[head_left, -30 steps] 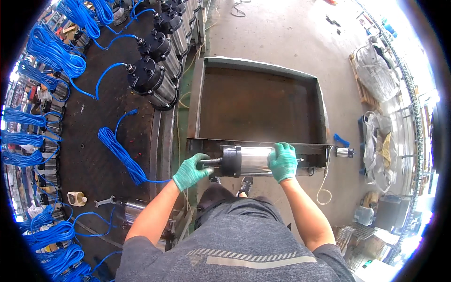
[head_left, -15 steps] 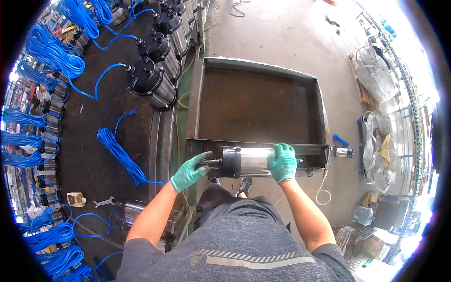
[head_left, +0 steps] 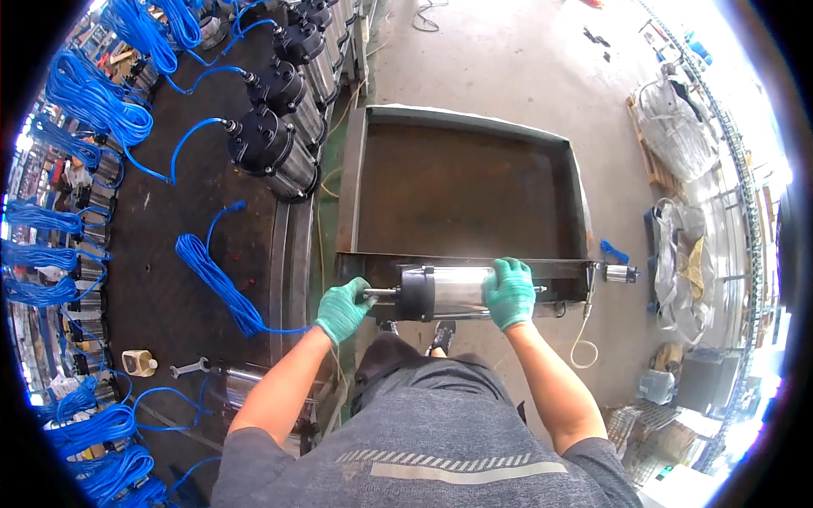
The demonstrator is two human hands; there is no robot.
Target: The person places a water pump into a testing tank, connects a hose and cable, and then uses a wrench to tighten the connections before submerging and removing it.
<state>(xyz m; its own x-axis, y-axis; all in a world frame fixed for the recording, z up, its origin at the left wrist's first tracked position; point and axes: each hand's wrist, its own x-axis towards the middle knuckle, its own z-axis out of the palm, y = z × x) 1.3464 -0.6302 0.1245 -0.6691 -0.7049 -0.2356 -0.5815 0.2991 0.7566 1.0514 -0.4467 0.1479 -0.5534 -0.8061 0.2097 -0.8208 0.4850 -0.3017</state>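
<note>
A shiny steel pump motor (head_left: 461, 290) with a black end cap (head_left: 413, 292) lies on its side across the near edge of a metal tray (head_left: 579, 199). My right hand (head_left: 510, 295), in a green glove, is wrapped over the right part of its steel body. From the black cap a thin metal shaft (head_left: 385, 292) sticks out to the left. My left hand (head_left: 343, 311), gloved in green too, has its fingers closed at the outer end of this shaft. The fingers' undersides are hidden.
On the dark bench (head_left: 182, 199) at left stand several motors with black caps (head_left: 264, 144) and blue cables. A coiled blue cable (head_left: 222, 284), a wrench (head_left: 189, 367) and a small bottle (head_left: 139, 362) lie there. A small metal cylinder (head_left: 621, 273) sits right of the tray.
My left hand has closed from a more spread pose and drawn in at the shaft's end, leaving more shaft showing. My right hand and the motor have stayed put.
</note>
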